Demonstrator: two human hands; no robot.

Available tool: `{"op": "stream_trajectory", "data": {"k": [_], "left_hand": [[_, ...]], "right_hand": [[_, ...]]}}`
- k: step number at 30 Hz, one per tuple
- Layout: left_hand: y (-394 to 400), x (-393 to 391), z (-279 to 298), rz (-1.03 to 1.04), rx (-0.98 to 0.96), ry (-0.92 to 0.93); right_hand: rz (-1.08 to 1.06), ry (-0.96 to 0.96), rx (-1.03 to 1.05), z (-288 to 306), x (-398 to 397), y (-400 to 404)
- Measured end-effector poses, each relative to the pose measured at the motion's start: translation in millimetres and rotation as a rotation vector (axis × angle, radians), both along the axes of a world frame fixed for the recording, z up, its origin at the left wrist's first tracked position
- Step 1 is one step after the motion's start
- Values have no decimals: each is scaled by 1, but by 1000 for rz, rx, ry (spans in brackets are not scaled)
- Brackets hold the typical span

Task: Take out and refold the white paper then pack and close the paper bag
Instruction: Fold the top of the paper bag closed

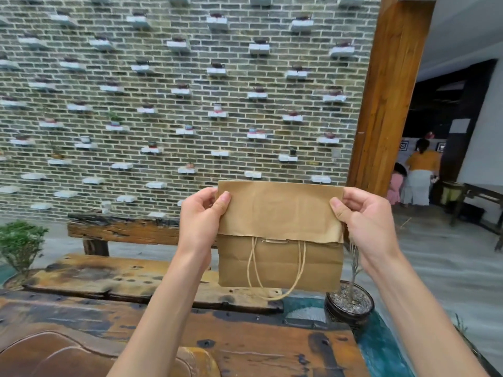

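A brown paper bag [280, 257] hangs upright in the air above the wooden table, its top part folded down toward me as a flap. Two twine handles dangle from under the flap's edge. My left hand [202, 216] pinches the bag's upper left corner, thumb on the front. At the upper right corner my right hand [366, 221] pinches the fold the same way. No white paper shows in this view.
A rough, dark-stained wooden table [245, 338] lies below the bag, with a raised plank on it. A small potted plant [349, 300] stands at the table's right end, a shrub at the far left. Brick wall behind; two people stand far right.
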State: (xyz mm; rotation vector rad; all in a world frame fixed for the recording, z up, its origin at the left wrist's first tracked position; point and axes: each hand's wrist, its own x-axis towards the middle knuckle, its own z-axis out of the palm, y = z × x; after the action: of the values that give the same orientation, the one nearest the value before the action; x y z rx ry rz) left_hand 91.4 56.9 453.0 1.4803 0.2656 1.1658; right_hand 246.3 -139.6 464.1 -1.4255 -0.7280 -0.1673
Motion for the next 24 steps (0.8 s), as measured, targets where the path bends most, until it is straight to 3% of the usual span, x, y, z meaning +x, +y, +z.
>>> {"op": "stream_trajectory", "data": {"k": [9, 24], "left_hand": [[1, -70, 0, 204, -5, 6], [-33, -296, -14, 822, -59, -12]], "right_hand": [[240, -64, -19, 6, -41, 25], [914, 28, -6, -11, -202, 129]]}}
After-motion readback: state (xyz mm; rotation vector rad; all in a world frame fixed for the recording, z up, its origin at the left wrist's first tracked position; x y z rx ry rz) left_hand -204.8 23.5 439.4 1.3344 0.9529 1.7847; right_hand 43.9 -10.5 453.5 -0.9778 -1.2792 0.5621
